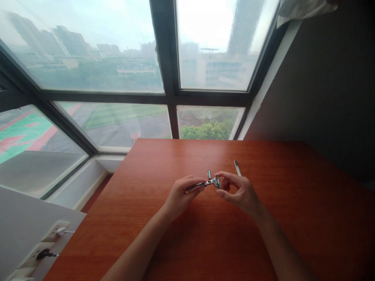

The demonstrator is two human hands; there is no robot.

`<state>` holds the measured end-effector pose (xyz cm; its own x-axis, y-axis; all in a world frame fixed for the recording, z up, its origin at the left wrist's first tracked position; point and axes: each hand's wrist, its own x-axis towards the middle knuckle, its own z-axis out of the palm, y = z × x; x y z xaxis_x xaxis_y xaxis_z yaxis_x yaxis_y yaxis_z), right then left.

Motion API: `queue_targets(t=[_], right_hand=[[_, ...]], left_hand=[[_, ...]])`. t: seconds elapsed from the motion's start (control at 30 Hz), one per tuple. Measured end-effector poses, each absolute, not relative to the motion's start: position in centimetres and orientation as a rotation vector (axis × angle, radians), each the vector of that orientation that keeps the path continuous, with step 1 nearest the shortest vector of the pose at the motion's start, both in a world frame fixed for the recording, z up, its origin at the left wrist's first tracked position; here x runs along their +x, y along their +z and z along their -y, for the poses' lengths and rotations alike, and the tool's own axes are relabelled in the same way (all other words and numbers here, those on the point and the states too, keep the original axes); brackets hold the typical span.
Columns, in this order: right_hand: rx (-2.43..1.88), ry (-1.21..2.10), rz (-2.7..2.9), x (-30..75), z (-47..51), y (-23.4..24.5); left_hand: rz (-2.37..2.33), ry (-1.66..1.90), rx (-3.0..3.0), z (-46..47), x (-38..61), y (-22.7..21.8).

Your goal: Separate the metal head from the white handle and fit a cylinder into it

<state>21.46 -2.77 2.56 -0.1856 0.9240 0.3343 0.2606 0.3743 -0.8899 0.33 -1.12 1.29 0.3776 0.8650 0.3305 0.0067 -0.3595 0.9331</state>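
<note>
A razor (208,182) is held over the table, its dark handle pinched between the thumb and fingers of my left hand (182,193). The razor's head (217,182) points right. My right hand (238,192) grips this head at its two ends between thumb and index finger. Just behind the razor lies a small dark, shiny piece (209,174) that looks like a spare blade cartridge. Beyond my right hand rests a slim white stick with a dark end (237,168); its near part is hidden by the hand, and its kind is unclear.
The reddish-brown wooden table (140,242) reaches to the windows, whose dark frame (172,117) stands behind it. At the left, a white wall carries sockets with a black plug (43,253) and a white plug (61,232). A dark wall (316,86) rises on the right.
</note>
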Motion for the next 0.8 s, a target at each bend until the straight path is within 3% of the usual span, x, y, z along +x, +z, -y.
queue_targets(t=[0.4,0.8], right_hand=[[-1.069,0.966,1.676,21.3,2.6,1.5],[-1.172,0.895,1.721,19.4,2.7,1.4]], left_hand=[[-0.792,1.076,1.652,1.1,0.4,1.1],[-0.795,1.136,1.202,1.4,1.2,1.2]])
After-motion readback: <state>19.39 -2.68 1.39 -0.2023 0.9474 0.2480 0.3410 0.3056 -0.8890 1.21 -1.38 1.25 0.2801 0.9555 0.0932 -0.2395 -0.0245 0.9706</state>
